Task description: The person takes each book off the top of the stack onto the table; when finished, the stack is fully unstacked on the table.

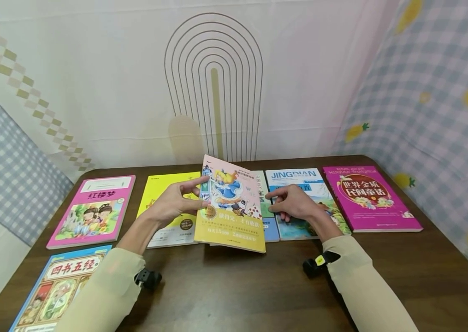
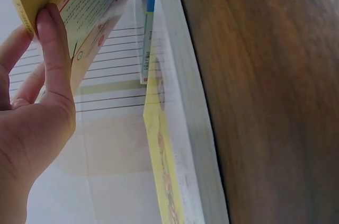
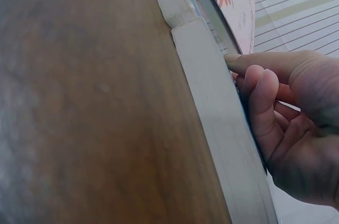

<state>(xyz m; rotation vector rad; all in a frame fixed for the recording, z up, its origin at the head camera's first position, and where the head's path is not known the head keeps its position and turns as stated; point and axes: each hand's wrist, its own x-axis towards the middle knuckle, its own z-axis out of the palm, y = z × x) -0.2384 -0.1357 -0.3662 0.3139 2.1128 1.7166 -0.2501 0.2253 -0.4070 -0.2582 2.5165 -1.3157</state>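
Observation:
In the head view my left hand (image 1: 175, 201) grips the left edge of a pink and yellow storybook (image 1: 234, 203), which is tilted up over the row of books. The left wrist view has my left hand (image 2: 42, 107) with fingers on both sides of that storybook (image 2: 79, 17). My right hand (image 1: 293, 201) is over the blue JINGDIAN book (image 1: 300, 230), its fingers loosely bent, the fingertips close to a green and blue book (image 1: 273, 233). From the right wrist, my right hand (image 3: 302, 113) appears beside a thick page block (image 3: 212, 113), holding nothing that I can see.
A yellow book (image 1: 175, 230) is partly behind the lifted one. To the left lie a pink book (image 1: 101, 198) and a blue-edged book (image 1: 63, 281), partly covered by my left sleeve. A magenta book (image 1: 370, 198) lies at the right on the brown table (image 1: 234, 290).

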